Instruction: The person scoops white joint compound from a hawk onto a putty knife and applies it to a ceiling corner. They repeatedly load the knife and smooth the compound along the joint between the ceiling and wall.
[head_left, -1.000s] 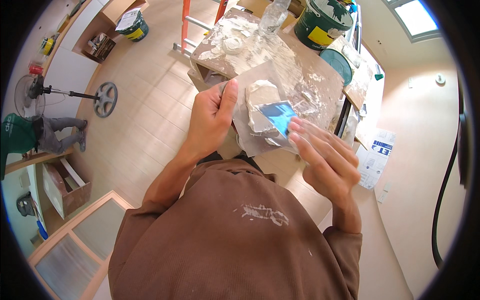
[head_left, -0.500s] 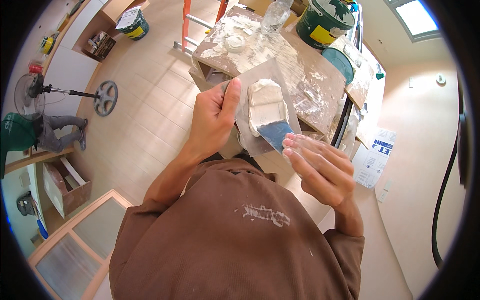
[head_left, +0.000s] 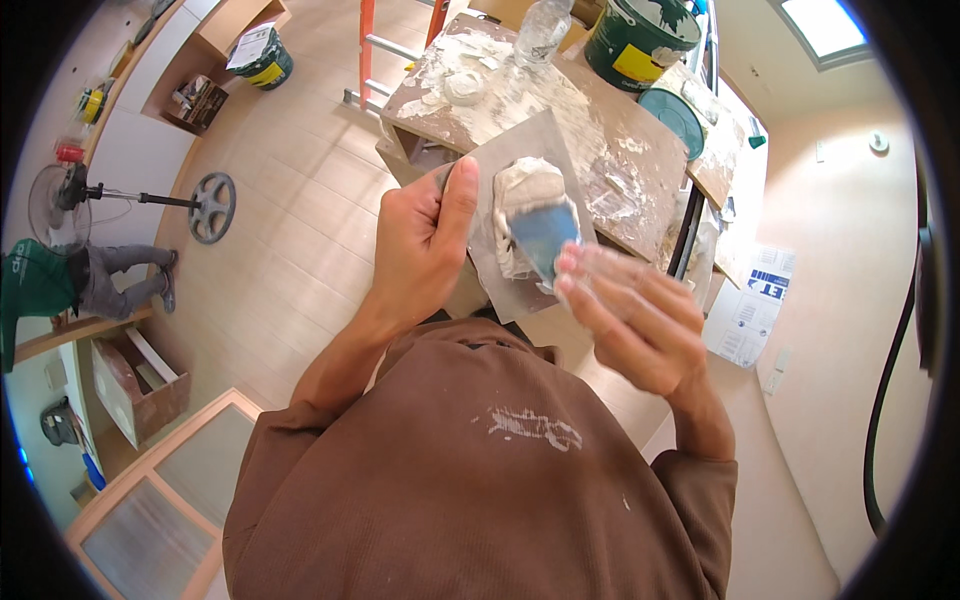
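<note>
My left hand (head_left: 427, 235) is closed on a flat grey plaster board (head_left: 549, 136), thumb on top and fingers underneath. On the board lies a thick patch of off-white putty (head_left: 531, 182). My right hand (head_left: 640, 325) pinches a putty knife (head_left: 544, 236) with a bluish blade, and white residue coats the fingertips. The blade lies over the middle of the putty, slightly blurred by motion. Its handle is mostly hidden by my fingers.
Beyond the board stands a putty-smeared worktable (head_left: 610, 130) bearing a plastic bottle (head_left: 543, 35), a dark green bucket (head_left: 640, 45) and a round lid (head_left: 672, 122). Behind it is an orange ladder (head_left: 367, 50). At left are a pedestal fan (head_left: 140, 190) and another person (head_left: 110, 262).
The putty knife has moved up and slightly left, from the putty's lower edge to its middle. Putty is now bunched along the left side. My left hand has barely moved.
</note>
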